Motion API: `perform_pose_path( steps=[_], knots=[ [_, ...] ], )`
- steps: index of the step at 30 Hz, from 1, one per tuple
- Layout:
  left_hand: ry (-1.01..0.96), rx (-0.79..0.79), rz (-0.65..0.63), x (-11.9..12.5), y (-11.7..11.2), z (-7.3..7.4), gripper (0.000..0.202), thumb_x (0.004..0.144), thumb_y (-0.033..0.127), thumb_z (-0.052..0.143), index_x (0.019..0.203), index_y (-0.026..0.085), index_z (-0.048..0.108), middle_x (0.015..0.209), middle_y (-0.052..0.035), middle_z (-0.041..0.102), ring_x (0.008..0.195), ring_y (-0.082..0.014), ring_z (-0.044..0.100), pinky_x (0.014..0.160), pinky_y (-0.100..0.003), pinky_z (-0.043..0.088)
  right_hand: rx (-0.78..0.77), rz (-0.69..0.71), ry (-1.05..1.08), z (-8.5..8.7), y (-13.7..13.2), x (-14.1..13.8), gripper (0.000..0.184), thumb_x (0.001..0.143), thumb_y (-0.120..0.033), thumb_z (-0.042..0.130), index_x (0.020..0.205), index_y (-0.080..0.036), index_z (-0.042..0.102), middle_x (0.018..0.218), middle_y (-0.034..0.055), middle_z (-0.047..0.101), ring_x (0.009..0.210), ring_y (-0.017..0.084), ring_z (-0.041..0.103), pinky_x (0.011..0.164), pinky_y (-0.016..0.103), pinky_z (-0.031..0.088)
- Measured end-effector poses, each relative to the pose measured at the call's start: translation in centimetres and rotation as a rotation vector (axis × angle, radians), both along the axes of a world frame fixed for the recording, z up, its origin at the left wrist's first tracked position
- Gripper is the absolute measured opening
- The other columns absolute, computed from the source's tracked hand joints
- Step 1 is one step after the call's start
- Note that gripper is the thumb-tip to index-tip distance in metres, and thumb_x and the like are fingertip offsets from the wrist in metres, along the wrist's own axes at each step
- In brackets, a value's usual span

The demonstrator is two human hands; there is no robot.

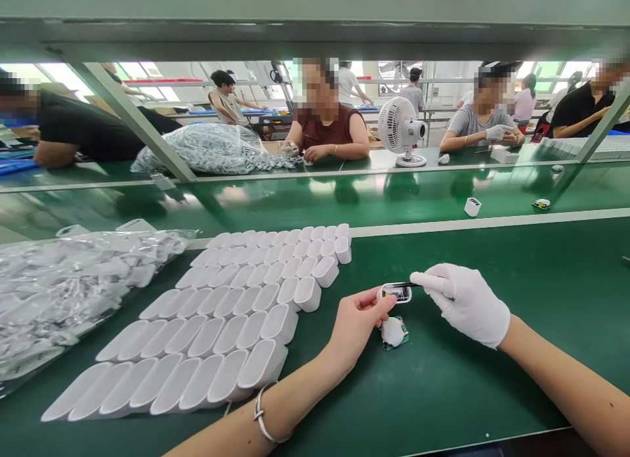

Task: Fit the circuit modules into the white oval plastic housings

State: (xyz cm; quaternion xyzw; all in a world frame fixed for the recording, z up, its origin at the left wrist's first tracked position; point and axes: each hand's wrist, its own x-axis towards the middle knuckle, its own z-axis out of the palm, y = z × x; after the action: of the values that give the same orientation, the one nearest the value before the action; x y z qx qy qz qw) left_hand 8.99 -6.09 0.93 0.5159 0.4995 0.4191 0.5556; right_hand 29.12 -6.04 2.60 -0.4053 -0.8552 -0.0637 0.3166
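Observation:
My bare left hand (361, 322) grips a small white plastic housing (403, 297) by its left side, with its open face toward me and dark parts inside. My right hand (462, 303), in a white glove, is closed on thin black tweezers (406, 284); their tips reach over the upper rim of the housing. On the green bench just below the housing lies a green circuit board (404, 339) with a white lump (392, 331) on top. Several rows of white oval cases (263, 364) stand to the left of my left hand.
A clear plastic bag (73, 293) of white parts lies at the far left. Beyond the white strip, a white case (472, 207) and a small board (542, 204) rest on the green conveyor (295, 207). Co-workers and a white fan (401, 132) are across it, under an overhead frame.

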Motion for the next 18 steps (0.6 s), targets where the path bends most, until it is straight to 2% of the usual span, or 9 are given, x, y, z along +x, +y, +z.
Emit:
perform_pose_path(
  steps=[6,12,14,18],
  knots=[
    [0.001,-0.005,0.012,0.0,0.1,-0.2,0.032,0.066,0.045,0.067,0.059,0.014,0.063,0.050,0.0011,0.048,0.049,-0.0104,0.038,0.049,-0.023,0.033,-0.097,-0.014,0.005,0.7,0.1,0.7,0.033,0.084,-0.011,0.044,0.103,-0.026,0.066,0.081,0.0006,0.067,0.065,0.011,0.057,0.061,0.023,0.043],
    [-0.001,0.011,0.011,0.0,0.0,-0.1,0.029,0.066,0.043,0.068,0.061,0.015,0.064,0.049,0.0026,0.047,0.050,-0.0101,0.037,0.049,-0.022,0.032,-0.129,-0.003,0.056,1.1,-0.2,0.5,0.035,0.083,-0.012,0.043,0.105,-0.026,0.067,0.083,0.0008,0.068,0.066,0.012,0.058,0.062,0.024,0.043],
    [-0.001,0.013,0.028,-0.1,0.1,-0.3,0.031,0.067,0.044,0.067,0.061,0.014,0.064,0.051,0.0018,0.049,0.051,-0.0105,0.039,0.050,-0.023,0.033,-0.206,-0.066,0.047,1.5,0.0,0.9,0.033,0.081,-0.013,0.045,0.101,-0.026,0.068,0.079,-0.0002,0.068,0.062,0.012,0.057,0.061,0.025,0.044],
    [-0.048,0.008,0.093,-0.2,0.4,-0.5,0.037,0.068,0.049,0.066,0.070,0.012,0.067,0.060,-0.0026,0.056,0.056,-0.0127,0.045,0.055,-0.025,0.037,-0.425,-0.327,0.002,1.8,1.2,3.0,0.028,0.077,-0.014,0.048,0.088,-0.028,0.071,0.078,-0.0017,0.070,0.065,0.015,0.062,0.062,0.026,0.047]
  ],
)
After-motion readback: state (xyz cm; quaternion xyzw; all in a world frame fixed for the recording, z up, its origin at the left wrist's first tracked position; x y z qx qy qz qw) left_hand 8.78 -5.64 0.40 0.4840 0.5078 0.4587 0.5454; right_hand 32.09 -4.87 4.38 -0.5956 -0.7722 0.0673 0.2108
